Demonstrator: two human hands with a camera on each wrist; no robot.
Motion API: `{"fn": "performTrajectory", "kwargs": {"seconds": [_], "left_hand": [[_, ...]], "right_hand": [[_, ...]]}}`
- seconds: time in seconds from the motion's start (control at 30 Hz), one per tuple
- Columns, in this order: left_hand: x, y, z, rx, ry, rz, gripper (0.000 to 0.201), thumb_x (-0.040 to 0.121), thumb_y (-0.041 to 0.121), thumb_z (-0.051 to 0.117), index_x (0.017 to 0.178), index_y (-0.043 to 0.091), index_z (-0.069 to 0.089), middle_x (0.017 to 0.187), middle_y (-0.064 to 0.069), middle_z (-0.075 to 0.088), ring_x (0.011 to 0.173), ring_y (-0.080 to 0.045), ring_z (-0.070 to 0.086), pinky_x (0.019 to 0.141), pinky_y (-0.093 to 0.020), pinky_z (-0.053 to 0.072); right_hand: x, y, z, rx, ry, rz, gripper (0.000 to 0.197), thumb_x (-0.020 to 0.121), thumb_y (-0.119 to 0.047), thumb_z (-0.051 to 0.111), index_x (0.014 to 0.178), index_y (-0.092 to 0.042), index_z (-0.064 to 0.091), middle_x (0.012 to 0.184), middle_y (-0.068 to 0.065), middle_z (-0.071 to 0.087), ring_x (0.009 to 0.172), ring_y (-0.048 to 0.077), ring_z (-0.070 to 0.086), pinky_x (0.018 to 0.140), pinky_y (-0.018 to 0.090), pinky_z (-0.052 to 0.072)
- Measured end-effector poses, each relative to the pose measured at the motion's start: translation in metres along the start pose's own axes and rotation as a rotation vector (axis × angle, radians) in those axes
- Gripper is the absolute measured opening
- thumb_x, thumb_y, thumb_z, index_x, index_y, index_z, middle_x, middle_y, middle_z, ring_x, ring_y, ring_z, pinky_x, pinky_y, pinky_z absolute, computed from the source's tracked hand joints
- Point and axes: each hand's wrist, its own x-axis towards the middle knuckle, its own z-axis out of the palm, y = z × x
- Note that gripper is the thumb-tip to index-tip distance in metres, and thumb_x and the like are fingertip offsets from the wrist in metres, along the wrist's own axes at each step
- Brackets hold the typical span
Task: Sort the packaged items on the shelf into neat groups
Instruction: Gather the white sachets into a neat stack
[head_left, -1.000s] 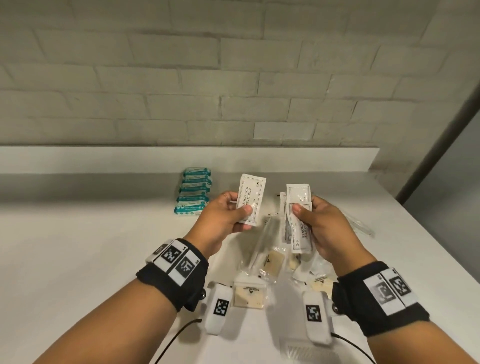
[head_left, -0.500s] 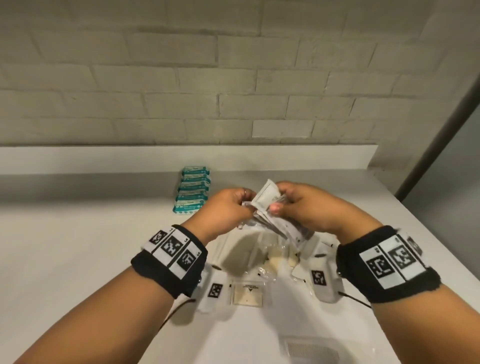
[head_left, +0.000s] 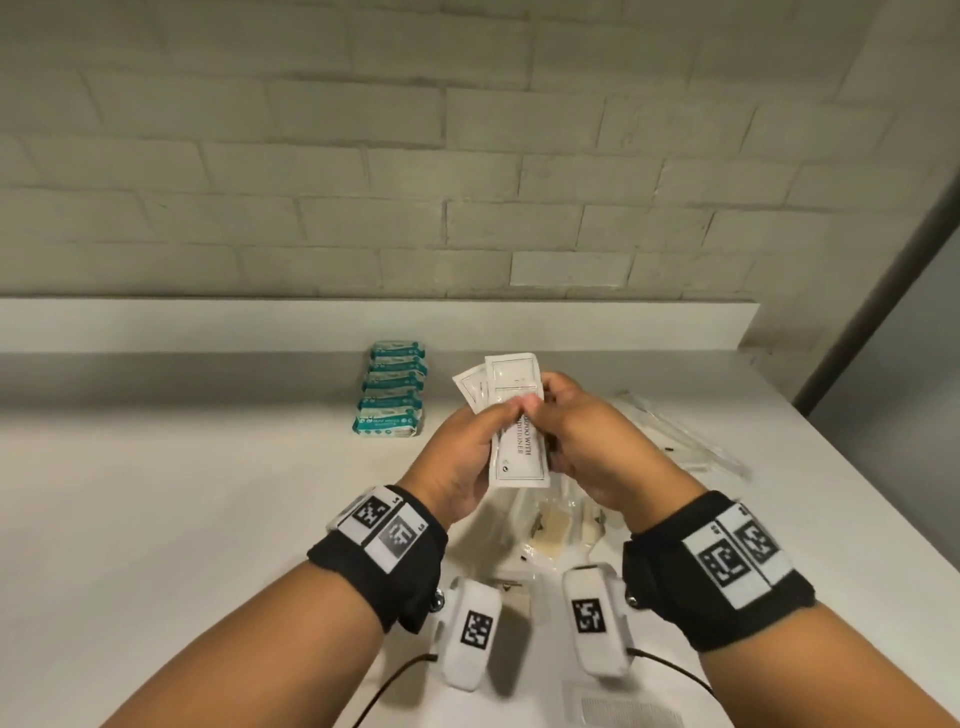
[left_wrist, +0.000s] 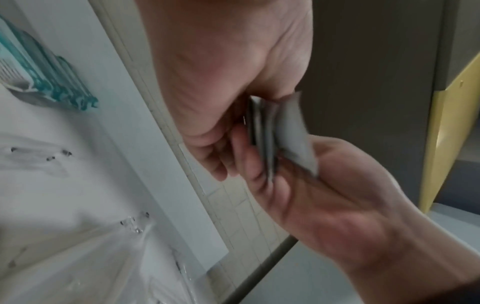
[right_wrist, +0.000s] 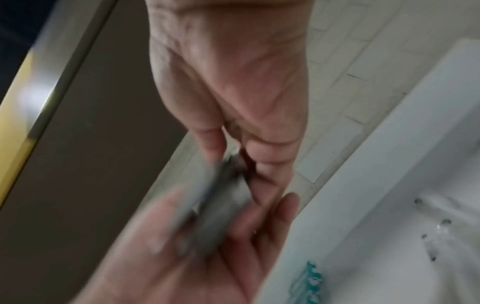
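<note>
Both hands hold a small stack of white sachets (head_left: 518, 415) upright above the white shelf (head_left: 182, 493). My left hand (head_left: 470, 452) grips the stack from the left, thumb on the front. From the right, my right hand (head_left: 582, 441) pinches the same stack. The wrist views show the sachets (left_wrist: 275, 135) edge-on between the two palms, and blurred as sachets (right_wrist: 221, 197). A row of teal wipe packs (head_left: 392, 389) lies behind and left. Clear packets with beige contents (head_left: 556, 525) lie under the hands.
Long clear sleeves (head_left: 680, 441) lie to the right near the shelf's right edge. A brick wall (head_left: 467, 156) stands behind a raised ledge (head_left: 363, 322). Bare shelf surface spreads to the left. Another clear packet (head_left: 628, 712) lies at the near edge.
The hands, each holding sachets apart a second ago, came together; the sachets are now one stack held upright by both hands.
</note>
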Motion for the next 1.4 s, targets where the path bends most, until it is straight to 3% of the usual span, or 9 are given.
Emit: {"fn": "performTrajectory", "kwargs": {"seconds": [0.07, 0.2, 0.33, 0.43, 0.5, 0.6, 0.73, 0.9, 1.4], "left_hand": [[0.001, 0.001, -0.004, -0.033, 0.034, 0.019, 0.029, 0.096, 0.01, 0.048, 0.122, 0.005, 0.059, 0.106, -0.017, 0.069, 0.095, -0.031, 0.066, 0.092, -0.05, 0.05], [0.0, 0.0, 0.002, -0.091, -0.009, -0.007, 0.023, 0.092, 0.007, 0.053, 0.111, 0.005, 0.066, 0.099, -0.011, 0.071, 0.077, -0.024, 0.068, 0.064, -0.035, 0.054], [0.002, 0.001, 0.008, -0.142, 0.06, -0.019, 0.01, 0.089, 0.002, 0.057, 0.092, 0.008, 0.064, 0.087, -0.013, 0.07, 0.069, -0.022, 0.067, 0.063, -0.033, 0.056], [0.005, 0.004, 0.0, -0.206, 0.081, -0.063, 0.01, 0.088, 0.022, 0.064, 0.093, 0.014, 0.06, 0.079, -0.007, 0.065, 0.071, -0.019, 0.067, 0.076, -0.037, 0.056], [0.006, 0.006, -0.004, -0.186, 0.064, -0.141, 0.035, 0.084, 0.038, 0.065, 0.11, 0.015, 0.06, 0.088, -0.007, 0.066, 0.074, -0.019, 0.068, 0.074, -0.036, 0.056], [0.001, 0.009, 0.003, -0.215, -0.101, -0.241, 0.042, 0.091, 0.047, 0.052, 0.114, 0.014, 0.066, 0.102, -0.008, 0.068, 0.09, -0.022, 0.065, 0.088, -0.036, 0.05], [0.0, 0.008, 0.008, -0.267, -0.13, -0.248, 0.053, 0.09, 0.051, 0.051, 0.125, 0.012, 0.059, 0.115, -0.013, 0.06, 0.107, -0.025, 0.058, 0.104, -0.038, 0.039], [0.005, 0.011, 0.002, -0.212, -0.137, -0.25, 0.023, 0.088, 0.028, 0.05, 0.09, 0.01, 0.064, 0.075, -0.007, 0.064, 0.067, -0.018, 0.065, 0.063, -0.026, 0.054], [0.02, 0.002, 0.009, -0.177, -0.103, -0.294, 0.035, 0.089, 0.03, 0.042, 0.072, 0.011, 0.066, 0.062, -0.004, 0.062, 0.055, -0.016, 0.063, 0.053, -0.025, 0.049]], "right_hand": [[-0.004, 0.001, -0.005, -0.064, -0.083, -0.014, 0.042, 0.096, -0.003, 0.05, 0.131, -0.026, 0.048, 0.095, 0.007, 0.07, 0.088, 0.023, 0.07, 0.071, 0.039, 0.058], [0.0, 0.006, -0.002, -0.112, 0.087, 0.019, 0.065, 0.09, 0.004, 0.054, 0.144, -0.022, 0.031, 0.074, 0.01, 0.063, 0.053, 0.02, 0.06, 0.05, 0.035, 0.055], [0.005, 0.013, -0.004, -0.525, 0.228, -0.078, 0.059, 0.087, -0.017, 0.059, 0.14, -0.026, 0.034, 0.06, -0.006, 0.065, 0.058, 0.013, 0.064, 0.057, 0.033, 0.054], [-0.004, 0.008, -0.015, -0.521, 0.146, -0.226, 0.073, 0.082, -0.035, 0.072, 0.142, -0.037, 0.031, 0.099, -0.011, 0.061, 0.092, 0.006, 0.059, 0.078, 0.027, 0.047], [-0.009, 0.005, -0.018, -0.578, -0.096, -0.227, 0.114, 0.067, -0.038, 0.084, 0.147, -0.049, 0.005, 0.145, -0.011, 0.032, 0.128, 0.003, 0.038, 0.094, 0.022, 0.039], [-0.009, 0.002, -0.011, -0.956, -0.236, -0.302, 0.149, 0.051, -0.047, 0.089, 0.134, -0.053, -0.034, 0.159, -0.01, 0.001, 0.147, 0.012, 0.007, 0.119, 0.038, 0.019], [-0.004, -0.005, -0.011, -1.047, -0.141, -0.39, 0.144, 0.058, -0.042, 0.085, 0.138, -0.045, -0.034, 0.136, -0.002, 0.034, 0.13, 0.014, 0.034, 0.107, 0.031, 0.037], [-0.002, -0.009, -0.013, -1.058, -0.145, -0.414, 0.142, 0.058, -0.043, 0.085, 0.142, -0.045, -0.029, 0.132, -0.004, 0.035, 0.125, 0.011, 0.035, 0.105, 0.032, 0.04], [0.011, -0.004, -0.012, -1.147, -0.126, -0.384, 0.14, 0.054, -0.052, 0.083, 0.139, -0.05, -0.029, 0.126, -0.001, 0.041, 0.12, 0.017, 0.04, 0.107, 0.036, 0.037]]}}
